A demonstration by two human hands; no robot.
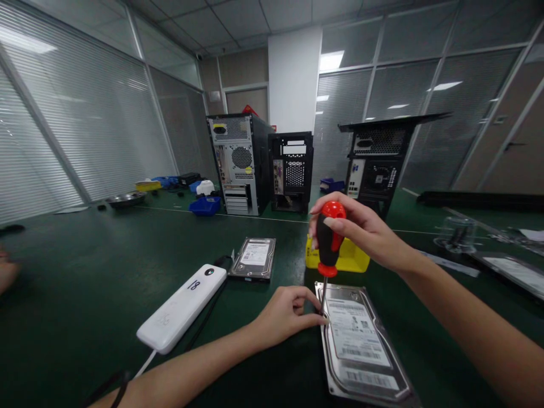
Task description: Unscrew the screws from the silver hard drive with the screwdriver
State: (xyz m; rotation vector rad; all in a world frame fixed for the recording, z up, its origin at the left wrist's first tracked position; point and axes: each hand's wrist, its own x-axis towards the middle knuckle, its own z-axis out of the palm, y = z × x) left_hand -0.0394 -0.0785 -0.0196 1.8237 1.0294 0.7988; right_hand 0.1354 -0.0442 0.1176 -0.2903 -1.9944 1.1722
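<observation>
**Driver tip lost at near HDD!**

Screwdriver tip's too small to make out by L hand's fingertips; can't tell what, if anything, they pinch. Near HDD's label: fine print unreadable, btm R corner cut off. Yellow bin part-hidden behind R hand & driver. Far L, another person's hand, blurry, cropped by edge. Far R, another HDD, also cropped.
</observation>
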